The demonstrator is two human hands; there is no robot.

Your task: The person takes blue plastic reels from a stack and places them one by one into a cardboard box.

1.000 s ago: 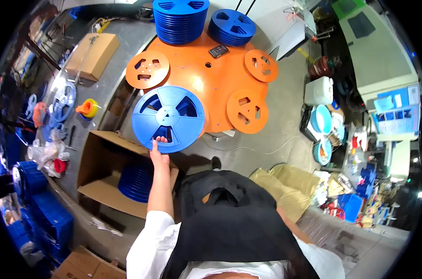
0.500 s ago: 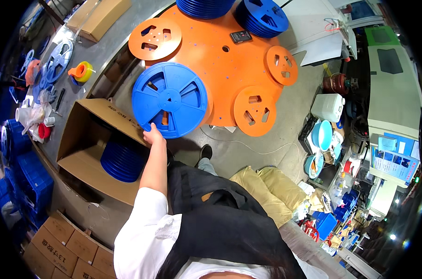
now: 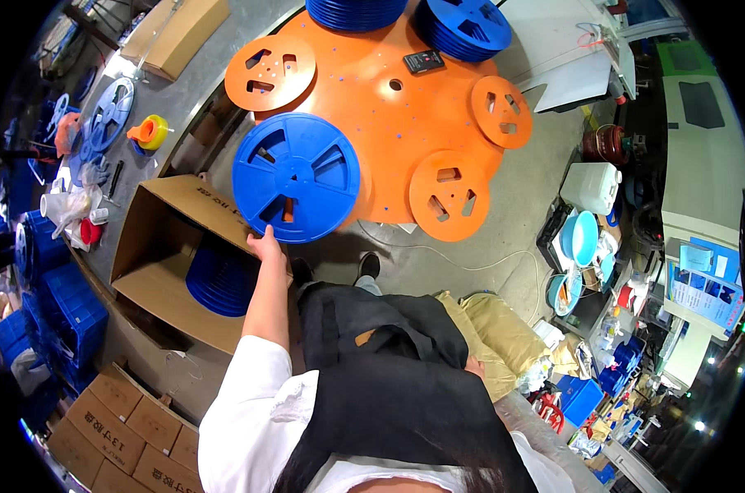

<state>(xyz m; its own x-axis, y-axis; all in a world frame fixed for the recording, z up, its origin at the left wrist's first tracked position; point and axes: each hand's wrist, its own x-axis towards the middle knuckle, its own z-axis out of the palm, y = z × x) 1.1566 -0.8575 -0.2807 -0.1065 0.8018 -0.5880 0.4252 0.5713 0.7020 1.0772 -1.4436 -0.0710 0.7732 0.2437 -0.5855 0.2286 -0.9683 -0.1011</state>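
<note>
A blue plastic reel [image 3: 331,195] with spoke-like cutouts lies over an orange disc at the near left of the big orange turntable [image 3: 372,140]. My left hand [image 3: 267,246] is at the reel's near edge, with its fingertips closed on the rim. Just left of that hand gapes an open cardboard box [image 3: 175,283], with a row of blue reels [image 3: 216,278] inside. Of my right hand [image 3: 474,366] only a small part shows beside the black apron. Its fingers are hidden.
Two stacks of blue reels [image 3: 463,31] and a small black device [image 3: 423,62] stand on the turntable's far side. Orange discs [image 3: 449,195] sit around its rim. Tan sacks [image 3: 512,333] lie to my right; closed cartons [image 3: 113,427] are stacked lower left.
The view has shifted slightly. My left hand stays at the reel's near rim, its fingertips a little lower on it. Part of my right hand has come into view beside the apron.
</note>
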